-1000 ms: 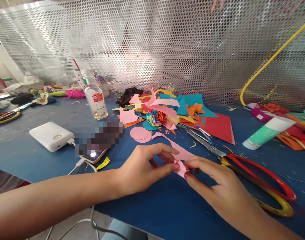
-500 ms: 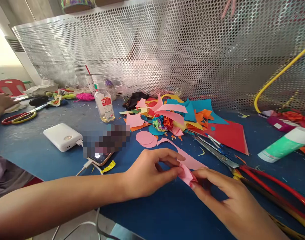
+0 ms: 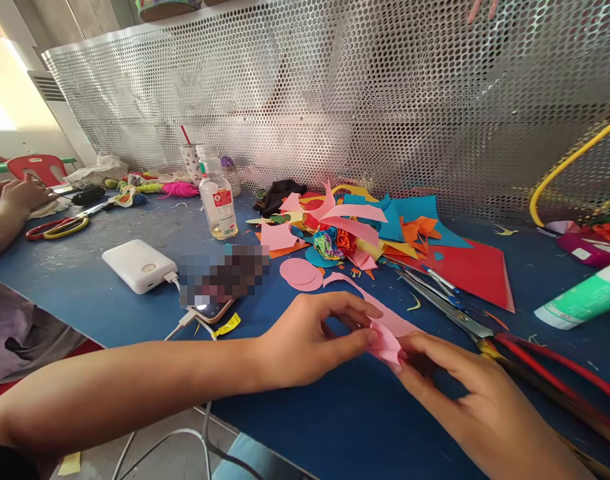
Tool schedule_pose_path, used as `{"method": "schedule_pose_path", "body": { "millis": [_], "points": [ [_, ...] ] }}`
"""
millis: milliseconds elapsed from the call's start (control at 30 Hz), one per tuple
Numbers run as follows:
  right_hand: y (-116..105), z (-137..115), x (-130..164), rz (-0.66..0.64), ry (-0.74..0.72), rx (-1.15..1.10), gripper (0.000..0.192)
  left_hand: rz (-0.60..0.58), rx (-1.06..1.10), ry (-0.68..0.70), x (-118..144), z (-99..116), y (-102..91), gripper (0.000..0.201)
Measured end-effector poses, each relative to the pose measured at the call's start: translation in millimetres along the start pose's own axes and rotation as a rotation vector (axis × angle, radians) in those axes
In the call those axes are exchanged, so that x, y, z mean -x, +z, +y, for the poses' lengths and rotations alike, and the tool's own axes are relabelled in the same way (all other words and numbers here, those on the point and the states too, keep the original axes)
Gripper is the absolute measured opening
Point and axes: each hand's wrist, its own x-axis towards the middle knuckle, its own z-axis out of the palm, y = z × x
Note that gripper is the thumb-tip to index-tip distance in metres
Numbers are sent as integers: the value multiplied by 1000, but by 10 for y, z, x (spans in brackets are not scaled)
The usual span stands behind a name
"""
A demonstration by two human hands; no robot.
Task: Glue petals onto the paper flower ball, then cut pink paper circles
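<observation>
A small piece of pink paper (image 3: 385, 343), creased and folded, is pinched between both hands above the blue table. My left hand (image 3: 317, 340) is closed on its left end with thumb and fingers. From the right, my right hand (image 3: 459, 380) grips the other end between thumb and index finger. Just behind the hands lies a curved pink paper offcut (image 3: 379, 310), partly covered by my fingers. Two pink paper circles (image 3: 302, 275) rest overlapping to its left. Beyond them a ruffled multicoloured paper flower (image 3: 329, 241) sits among paper scraps.
Large scissors (image 3: 465, 320) with red and yellow handles lie beside my right hand, near a green-and-white tube (image 3: 579, 300). At left are a white power bank (image 3: 139, 265), a cabled phone (image 3: 219, 303) and a glass bottle (image 3: 219, 200). Another person's hands (image 3: 22, 200) rest at far left.
The view has shifted slightly, so things sit further right. The pink paper shows more creasing, still in both hands. At far left, more of the other person's hands has come into view.
</observation>
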Motion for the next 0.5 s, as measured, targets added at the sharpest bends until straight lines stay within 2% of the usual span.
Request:
{"method": "schedule_pose_path", "body": {
  "millis": [100,167,300,367,500],
  "points": [
    [-57,25,-23,52,128,-186,23,89,-9,-6,-50,-23,-19,27],
    [-137,23,-52,66,212,-466,38,129,60,-33,-86,-35,-48,31],
    [-303,-27,-116,-89,349,-1116,80,47,401,-75,-132,-34,-113,37],
    [-342,-42,-146,-143,379,-1254,86,46,475,-80,-142,-34,-133,35],
    [-342,-33,-177,-209,308,-1313,89,75,521,-118,-150,-41,-146,34]
  ]
}}
